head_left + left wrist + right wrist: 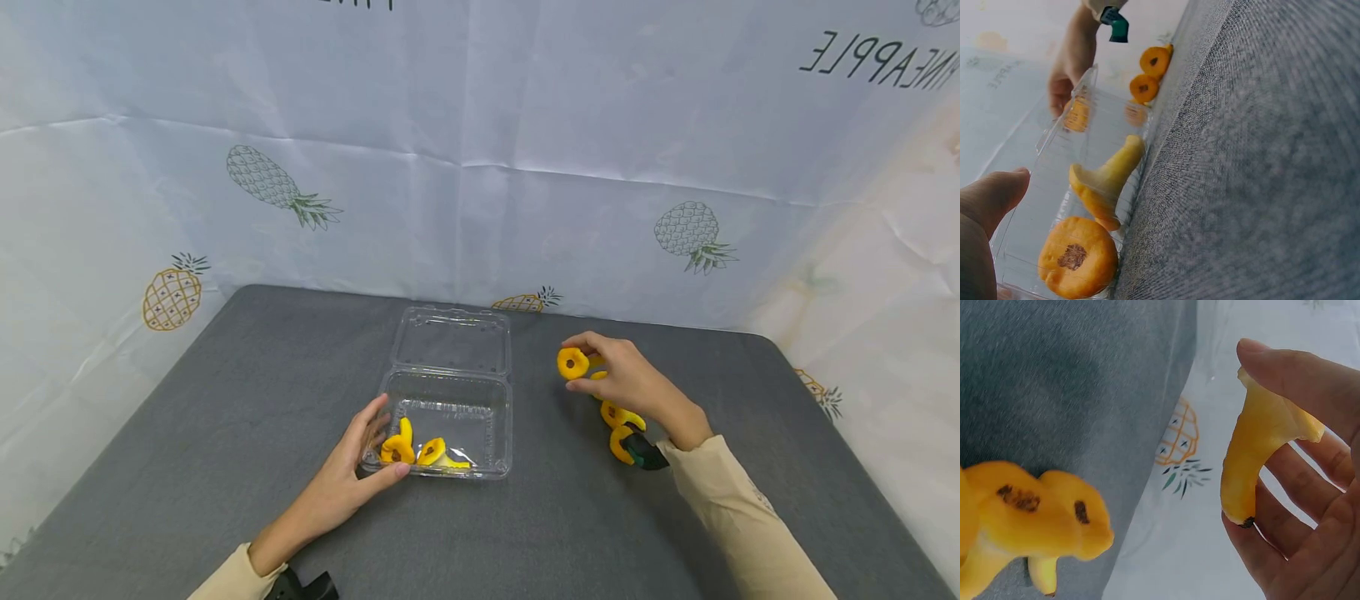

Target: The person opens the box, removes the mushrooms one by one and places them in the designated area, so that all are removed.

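Right hand [628, 377] pinches 1 yellow mushroom-shaped piece [573, 364] above the worktop [262, 400], towards its far edge. Left hand [349, 471]: fingers extended, at the near-left corner of 1 open clear container [500, 433]; 2 boxed pieces [433, 451] inside. At least 3 loose pieces [617, 449] lie near the right hand.

This looks like a makeshift, curtained-off filming booth; whether it stands in a home, a lab or an office cannot be told. Creased pale fabric [465, 225] hangs behind the grey, woven-textured tabletop [292, 375] and along its left and right sides, printed with pineapples [171, 298] and reversed PINEAPPLE lettering [877, 62]. Over the tabletop's right part, dark wrist gear [647, 452] at a cream sleeve [738, 508] suggests recording.
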